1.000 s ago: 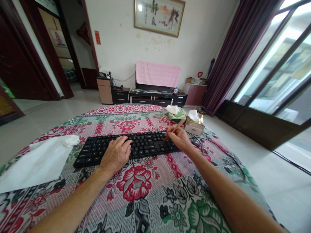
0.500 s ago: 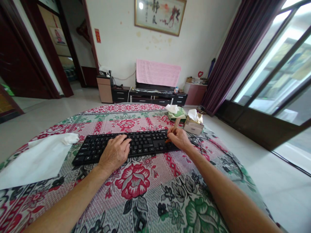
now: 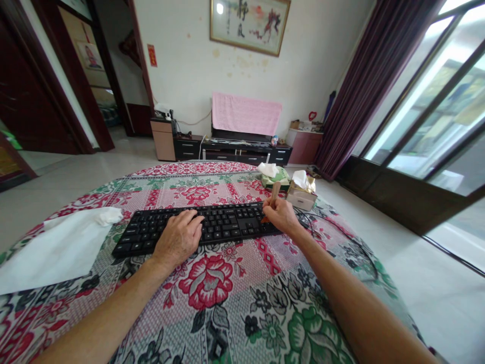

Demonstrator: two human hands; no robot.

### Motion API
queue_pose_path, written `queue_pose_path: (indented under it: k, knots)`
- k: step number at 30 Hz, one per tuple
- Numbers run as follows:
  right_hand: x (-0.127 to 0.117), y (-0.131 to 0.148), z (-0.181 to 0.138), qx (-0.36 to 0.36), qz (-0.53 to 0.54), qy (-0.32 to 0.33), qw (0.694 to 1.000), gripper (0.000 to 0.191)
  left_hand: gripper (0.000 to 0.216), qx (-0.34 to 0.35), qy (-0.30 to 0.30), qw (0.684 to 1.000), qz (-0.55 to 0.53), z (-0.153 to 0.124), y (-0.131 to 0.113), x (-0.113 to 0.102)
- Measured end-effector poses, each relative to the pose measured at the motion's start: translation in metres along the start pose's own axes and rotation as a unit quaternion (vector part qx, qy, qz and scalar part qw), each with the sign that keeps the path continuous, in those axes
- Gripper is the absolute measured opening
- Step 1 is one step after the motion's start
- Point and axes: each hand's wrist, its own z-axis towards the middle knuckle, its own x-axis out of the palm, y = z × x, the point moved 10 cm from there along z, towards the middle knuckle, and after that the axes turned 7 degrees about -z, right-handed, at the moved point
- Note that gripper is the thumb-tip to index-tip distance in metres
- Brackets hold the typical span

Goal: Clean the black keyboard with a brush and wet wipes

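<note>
A black keyboard (image 3: pixel 223 225) lies across a round table covered with a floral cloth (image 3: pixel 227 303). My left hand (image 3: pixel 179 240) rests flat on the keys left of centre, fingers lying down on them. My right hand (image 3: pixel 279 215) is closed in a pinch on a thin wooden-handled brush (image 3: pixel 275 192), whose orange tip touches the keys at the keyboard's right end. The brush handle stands nearly upright above my fingers.
A white tissue sheet (image 3: pixel 53 250) with a crumpled wad lies at the table's left. Two tissue boxes (image 3: pixel 301 194) sit at the far right edge, beside the keyboard's black cable (image 3: pixel 341 237). Beyond the table are a TV stand under a pink cloth (image 3: pixel 246 114), and glass doors at right.
The brush handle has swung from leaning right to nearly upright, and my right hand has shifted slightly along the right end of the keyboard. My left hand stays put.
</note>
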Motion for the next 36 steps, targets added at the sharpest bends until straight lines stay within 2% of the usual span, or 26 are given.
queue_pose_path:
  k: [3, 6, 9, 12, 15, 18, 21, 25, 27, 31, 34, 36]
  knots:
    - [-0.015, -0.022, 0.004, 0.053, -0.064, -0.042, 0.996, 0.013, 0.031, -0.003, -0.001, 1.0, -0.002, 0.0, 0.001, 0.0]
    - [-0.023, -0.028, 0.006, 0.051, -0.056, -0.067, 0.995, 0.013, 0.031, -0.004, -0.006, 1.0, -0.012, 0.0, 0.001, 0.0]
    - [-0.008, -0.015, 0.006, 0.018, 0.07, -0.028, 0.997, 0.013, 0.031, -0.006, -0.007, 1.0, -0.007, -0.001, 0.001, 0.0]
    - [0.013, 0.006, 0.0, -0.013, 0.204, 0.028, 0.979, 0.015, 0.032, -0.007, -0.001, 1.0, 0.006, 0.0, 0.001, 0.001]
    - [0.017, 0.014, -0.007, -0.031, 0.243, 0.018, 0.969, 0.016, 0.032, -0.005, 0.001, 1.0, 0.011, 0.0, 0.0, 0.001]
    - [0.017, 0.01, -0.011, -0.031, 0.221, 0.029, 0.974, 0.015, 0.032, -0.004, 0.002, 1.0, 0.01, 0.0, 0.0, 0.001]
    - [0.017, 0.004, -0.012, -0.033, 0.152, 0.049, 0.987, 0.013, 0.032, -0.003, 0.0, 1.0, 0.006, 0.0, 0.0, 0.001]
    - [0.0, 0.002, -0.01, -0.032, 0.049, -0.01, 0.998, 0.011, 0.032, -0.004, -0.004, 1.0, 0.0, 0.0, 0.0, 0.0]
    - [-0.006, 0.001, -0.009, -0.018, 0.04, -0.033, 0.999, 0.012, 0.032, -0.005, -0.004, 1.0, 0.002, 0.0, 0.0, 0.0]
    - [0.002, 0.011, -0.012, -0.025, 0.074, -0.003, 0.997, 0.015, 0.032, -0.002, -0.002, 1.0, 0.012, -0.001, 0.0, 0.001]
    - [0.004, 0.014, -0.013, -0.042, 0.022, 0.01, 0.999, 0.013, 0.032, 0.001, -0.001, 1.0, 0.011, -0.001, 0.0, 0.0]
    - [-0.001, 0.003, -0.01, -0.02, -0.022, 0.005, 1.0, 0.013, 0.032, 0.001, 0.0, 1.0, 0.009, 0.0, 0.0, 0.0]
